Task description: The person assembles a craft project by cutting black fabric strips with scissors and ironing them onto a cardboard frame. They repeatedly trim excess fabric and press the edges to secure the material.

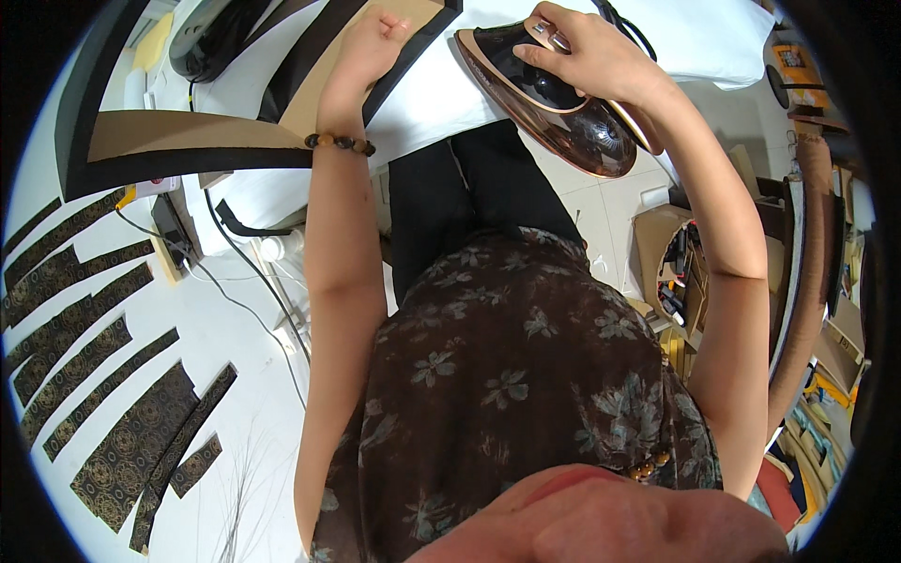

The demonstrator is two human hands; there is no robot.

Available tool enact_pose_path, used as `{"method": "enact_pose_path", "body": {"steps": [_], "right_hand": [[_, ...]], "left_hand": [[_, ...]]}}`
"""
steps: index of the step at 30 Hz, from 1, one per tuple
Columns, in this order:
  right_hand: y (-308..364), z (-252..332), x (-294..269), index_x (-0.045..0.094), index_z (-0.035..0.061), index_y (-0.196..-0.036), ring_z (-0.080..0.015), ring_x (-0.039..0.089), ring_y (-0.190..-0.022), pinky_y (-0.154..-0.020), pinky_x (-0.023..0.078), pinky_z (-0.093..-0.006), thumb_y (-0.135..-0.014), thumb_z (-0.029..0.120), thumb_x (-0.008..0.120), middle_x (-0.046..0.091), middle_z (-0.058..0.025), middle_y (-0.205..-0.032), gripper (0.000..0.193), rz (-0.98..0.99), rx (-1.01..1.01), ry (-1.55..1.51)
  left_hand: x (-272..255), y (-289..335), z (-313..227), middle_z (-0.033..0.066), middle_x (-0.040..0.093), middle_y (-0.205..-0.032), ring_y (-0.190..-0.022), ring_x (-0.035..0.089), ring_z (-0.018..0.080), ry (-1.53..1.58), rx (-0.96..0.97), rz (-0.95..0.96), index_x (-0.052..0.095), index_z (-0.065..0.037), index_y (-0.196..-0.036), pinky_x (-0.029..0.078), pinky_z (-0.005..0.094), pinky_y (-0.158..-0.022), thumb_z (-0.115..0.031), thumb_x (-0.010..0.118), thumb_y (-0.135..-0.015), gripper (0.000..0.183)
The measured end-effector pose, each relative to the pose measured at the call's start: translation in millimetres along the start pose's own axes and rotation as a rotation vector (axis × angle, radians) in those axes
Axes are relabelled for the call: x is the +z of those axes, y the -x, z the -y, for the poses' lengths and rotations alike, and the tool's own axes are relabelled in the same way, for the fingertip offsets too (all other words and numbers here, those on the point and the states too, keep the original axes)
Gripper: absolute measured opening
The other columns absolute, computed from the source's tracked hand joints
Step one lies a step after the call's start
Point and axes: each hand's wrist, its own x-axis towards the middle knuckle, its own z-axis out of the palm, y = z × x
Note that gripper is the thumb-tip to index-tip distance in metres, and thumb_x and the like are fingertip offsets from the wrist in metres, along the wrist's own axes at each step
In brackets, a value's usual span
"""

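Observation:
My right hand (601,56) is wrapped round the handle of a black and copper-coloured clothes iron (540,103). The iron is at the edge of a white cloth-covered work surface (418,117), its rounded rear nearest me. Over a tan panel (305,89) with black borders, my left hand (374,45) is closed with its fingers curled. Whether anything is pinched in those fingers is hidden. The panel belongs to an angular black-edged piece (188,155) that reaches to the left. A beaded bracelet is on my left wrist.
Dark gold-patterned fabric strips (131,441) lie across a white table (244,375) at left. Cables (235,296) hang between that table and me. A glossy black object (216,42) stands far left. At right are an open box of tools (671,267) and fabric pieces (817,441).

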Motion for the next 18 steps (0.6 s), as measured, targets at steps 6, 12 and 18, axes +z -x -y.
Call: {"method": "enact_pose_path", "body": {"steps": [6, 12, 18], "right_hand": [[-1.7, -2.7, 0.2, 0.057, -0.0031, -0.089, -0.0399, 0.063, -0.078, -0.071, 0.049, -0.0432, -0.084, 0.032, 0.067, 0.062, -0.0249, -0.079, 0.037, 0.016, -0.006, 0.003], [-3.8, 1.7, -3.7, 0.058, -0.0027, -0.088, -0.0386, 0.063, -0.074, -0.069, 0.049, -0.0424, -0.083, 0.032, 0.068, 0.062, -0.0231, -0.075, 0.037, 0.033, -0.035, -0.021], [-13.3, 10.6, -9.3, 0.06, -0.0026, -0.089, -0.0382, 0.062, -0.073, -0.068, 0.049, -0.0415, -0.083, 0.031, 0.069, 0.062, -0.0227, -0.075, 0.035, 0.026, -0.025, -0.027]], "left_hand": [[9.9, 8.1, -5.0, 0.0132, 0.06, -0.078, -0.074, 0.058, 0.0311, -0.22, 0.142, -0.08, 0.064, -0.003, -0.074, 0.046, 0.0427, -0.069, -0.041, 0.066, -0.088, 0.041], [12.2, 3.2, 7.5, 0.013, 0.058, -0.082, -0.075, 0.057, 0.0334, -0.27, 0.164, -0.091, 0.058, -0.004, -0.071, 0.045, 0.0406, -0.069, -0.04, 0.064, -0.09, 0.041], [16.2, 5.1, 8.7, 0.0135, 0.059, -0.083, -0.076, 0.058, 0.0352, -0.29, 0.151, -0.113, 0.056, -0.004, -0.07, 0.045, 0.0424, -0.07, -0.036, 0.065, -0.09, 0.039]]}}
